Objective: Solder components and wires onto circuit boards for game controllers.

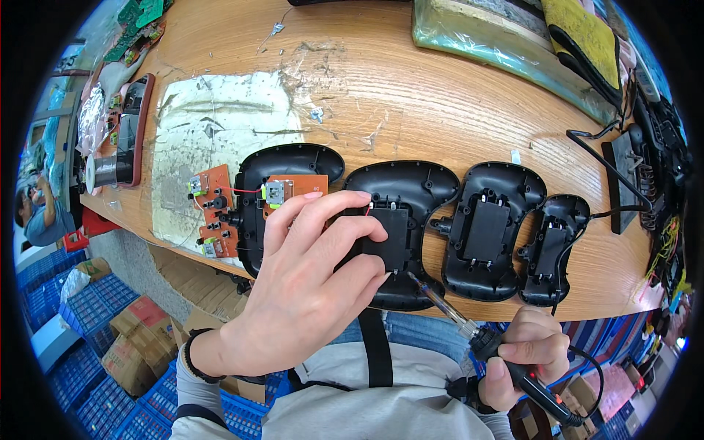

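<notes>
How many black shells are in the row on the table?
4: first shell, partly behind the left hand; second shell by the iron; third shell right of that; fourth shell farthest right.

Brown cardboard boxes (128, 361) sit beside blue plastic crates (105, 405).

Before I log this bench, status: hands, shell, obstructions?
Left hand at second black shell from left. Right hand gripping soldering iron, tip over shell. Left fingers close by.
</notes>
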`<action>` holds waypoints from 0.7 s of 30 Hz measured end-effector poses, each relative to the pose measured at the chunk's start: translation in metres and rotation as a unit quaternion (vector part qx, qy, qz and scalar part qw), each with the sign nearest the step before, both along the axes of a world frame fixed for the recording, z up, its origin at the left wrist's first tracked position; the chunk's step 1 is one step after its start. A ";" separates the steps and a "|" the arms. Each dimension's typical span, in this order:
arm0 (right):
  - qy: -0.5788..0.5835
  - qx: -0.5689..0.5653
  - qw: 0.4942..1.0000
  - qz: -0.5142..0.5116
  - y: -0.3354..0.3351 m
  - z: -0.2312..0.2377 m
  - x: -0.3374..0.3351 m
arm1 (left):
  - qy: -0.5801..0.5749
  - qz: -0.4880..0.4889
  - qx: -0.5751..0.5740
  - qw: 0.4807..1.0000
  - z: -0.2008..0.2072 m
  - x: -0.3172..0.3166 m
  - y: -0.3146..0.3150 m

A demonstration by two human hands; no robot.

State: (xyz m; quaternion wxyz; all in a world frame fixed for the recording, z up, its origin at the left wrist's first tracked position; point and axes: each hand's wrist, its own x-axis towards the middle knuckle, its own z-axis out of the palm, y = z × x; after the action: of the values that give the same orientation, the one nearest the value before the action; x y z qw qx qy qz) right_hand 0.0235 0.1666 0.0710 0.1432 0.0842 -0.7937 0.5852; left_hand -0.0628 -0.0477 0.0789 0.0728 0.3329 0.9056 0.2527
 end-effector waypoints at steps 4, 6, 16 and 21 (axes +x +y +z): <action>0.010 -0.001 1.000 0.005 0.002 -0.002 -0.002 | 0.000 -0.004 0.001 1.000 0.000 -0.002 0.000; 0.014 0.000 1.000 -0.005 0.000 0.000 -0.003 | 0.003 -0.002 0.003 1.000 0.001 -0.002 -0.001; 0.058 -0.060 0.977 -0.196 0.011 -0.001 0.008 | 0.043 0.051 0.042 0.997 0.021 -0.056 -0.031; 0.059 -0.098 0.984 -0.137 0.018 0.015 0.003 | 0.187 0.183 -0.012 0.965 -0.005 -0.189 -0.107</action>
State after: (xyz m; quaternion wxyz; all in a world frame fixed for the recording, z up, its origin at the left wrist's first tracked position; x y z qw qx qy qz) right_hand 0.0268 0.1851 0.0864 0.2757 -0.0051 -0.7270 0.6288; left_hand -0.2516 -0.1550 0.0738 -0.1412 0.2020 0.9514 0.1844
